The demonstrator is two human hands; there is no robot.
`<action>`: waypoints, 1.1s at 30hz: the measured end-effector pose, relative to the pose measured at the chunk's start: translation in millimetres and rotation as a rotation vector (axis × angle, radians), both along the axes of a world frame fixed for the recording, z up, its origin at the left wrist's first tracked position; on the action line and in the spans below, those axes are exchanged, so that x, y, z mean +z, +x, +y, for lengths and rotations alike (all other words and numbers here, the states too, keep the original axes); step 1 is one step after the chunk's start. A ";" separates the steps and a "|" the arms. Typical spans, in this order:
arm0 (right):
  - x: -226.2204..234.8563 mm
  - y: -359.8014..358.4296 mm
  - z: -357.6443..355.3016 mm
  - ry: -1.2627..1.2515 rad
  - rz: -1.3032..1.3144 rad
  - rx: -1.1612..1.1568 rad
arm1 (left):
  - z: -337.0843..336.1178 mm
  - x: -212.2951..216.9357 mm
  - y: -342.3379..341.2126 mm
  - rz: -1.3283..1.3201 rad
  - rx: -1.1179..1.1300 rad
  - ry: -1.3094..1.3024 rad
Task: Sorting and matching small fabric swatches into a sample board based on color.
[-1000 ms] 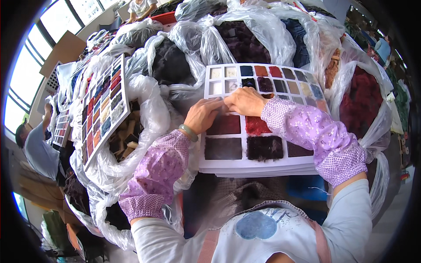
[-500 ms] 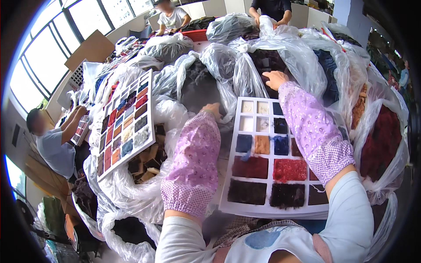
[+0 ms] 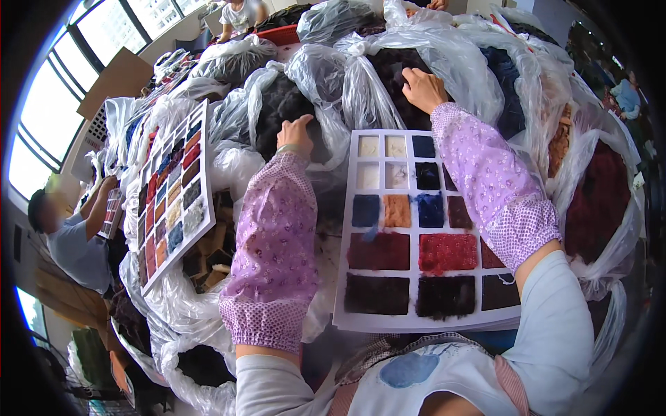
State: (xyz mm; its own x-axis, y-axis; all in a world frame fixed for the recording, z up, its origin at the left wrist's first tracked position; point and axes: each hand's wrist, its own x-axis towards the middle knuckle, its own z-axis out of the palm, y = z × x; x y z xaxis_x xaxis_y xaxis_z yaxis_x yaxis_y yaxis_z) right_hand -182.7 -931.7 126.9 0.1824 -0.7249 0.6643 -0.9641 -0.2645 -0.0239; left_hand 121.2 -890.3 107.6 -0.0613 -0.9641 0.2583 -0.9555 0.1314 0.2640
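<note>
My left hand (image 3: 296, 135) hovers at the near edge of a clear plastic bag of dark grey fluffy fibre (image 3: 277, 104). Its fingers are bent and apart, and nothing shows between them. Farther right, my right hand (image 3: 424, 90) reaches over a bag of very dark fibre (image 3: 388, 69), its fingers curled in a pinch; whatever is between the fingertips is too dark to make out. Below my right forearm lies a white swatch board (image 3: 414, 237) with framed patches in cream, navy, orange, red and near-black. Lilac floral sleeves cover both forearms.
Another swatch board (image 3: 173, 201) leans at the left over a bag with brown scraps (image 3: 208, 249). Open plastic bags surround me, including dark red fibre (image 3: 598, 201) at right and navy material (image 3: 505, 90). A person (image 3: 76, 236) holds a board at far left; others stand at the back.
The whole view has shifted, so the scene sits higher and farther left. My left hand has lifted and moved forward, its fingers now plainer. My right hand has stayed at the dark fibre, fingers more curled.
</note>
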 end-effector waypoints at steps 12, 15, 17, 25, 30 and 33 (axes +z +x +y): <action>28.2 33.8 176.3 0.034 0.201 0.760 | 74.9 22.1 -27.9 0.967 -0.416 0.568; 15.0 32.8 184.9 0.102 0.272 0.797 | 79.4 4.0 -42.8 0.642 -0.323 0.277; 11.4 31.6 188.1 0.143 0.295 0.744 | 95.4 9.3 -55.1 0.618 -0.314 0.286; 4.5 26.8 179.0 0.370 -0.107 0.843 | 107.4 -17.4 -59.8 0.474 -0.324 -0.154; 5.6 25.1 176.5 0.432 -0.212 0.719 | 114.9 -5.9 -69.6 0.371 -0.431 -0.021; -1.3 35.3 174.0 0.472 -0.216 0.740 | 117.1 -4.5 -59.1 0.382 -0.485 0.043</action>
